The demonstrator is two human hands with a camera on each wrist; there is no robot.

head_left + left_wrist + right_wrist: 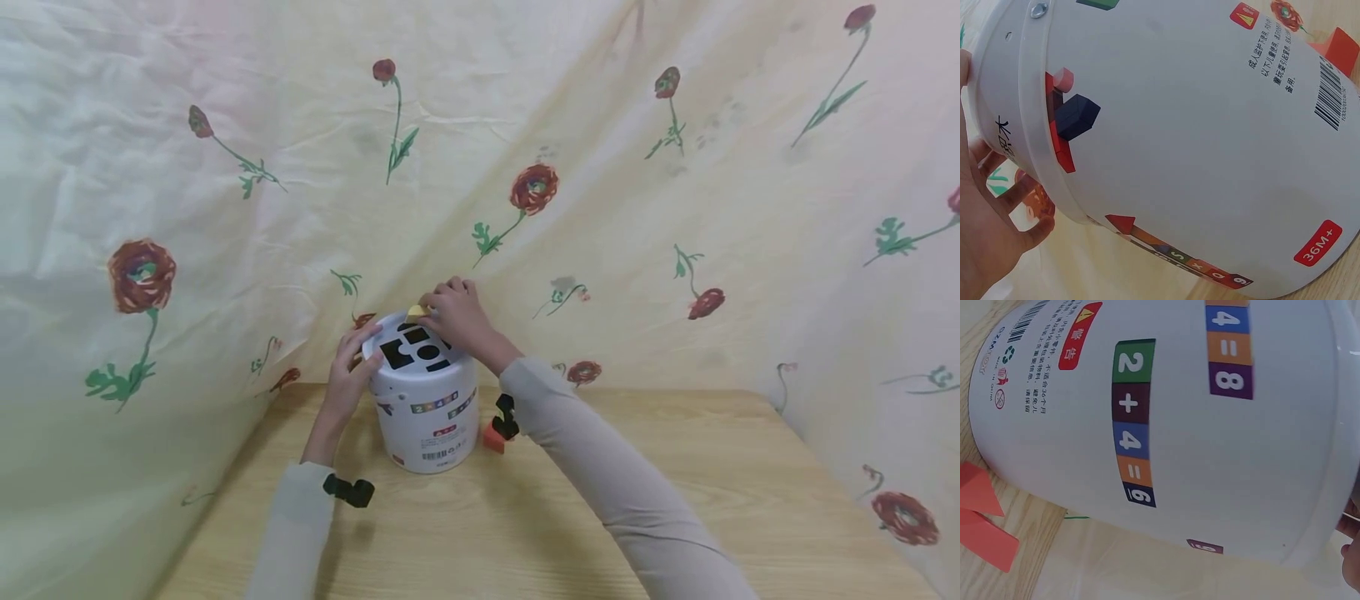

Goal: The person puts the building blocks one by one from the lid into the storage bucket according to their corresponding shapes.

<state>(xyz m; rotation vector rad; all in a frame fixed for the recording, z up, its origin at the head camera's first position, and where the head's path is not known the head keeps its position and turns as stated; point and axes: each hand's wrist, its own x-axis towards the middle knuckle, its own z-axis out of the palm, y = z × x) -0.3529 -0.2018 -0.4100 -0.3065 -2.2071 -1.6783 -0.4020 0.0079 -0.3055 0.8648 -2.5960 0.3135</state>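
Observation:
A white bucket [426, 425] stands upright on the table, its lid [417, 362] pierced with several dark shaped holes. My left hand [351, 367] rests against the left rim of the lid, fingers spread; the left wrist view shows this hand [991, 219] beside the lid's edge. Over the far part of the lid, my right hand [459, 317] pinches a yellow block [417, 312] between thumb and fingers. Only the fingertips of the right hand [1351, 540] show in the right wrist view, and the yellow block is hidden there.
Red-orange blocks [494, 437] lie on the wooden table [645, 500] just right of the bucket; two red pieces [988, 540] appear in the right wrist view. A flowered cloth [600, 250] hangs behind and at the sides. Each wrist carries a black mount [349, 490].

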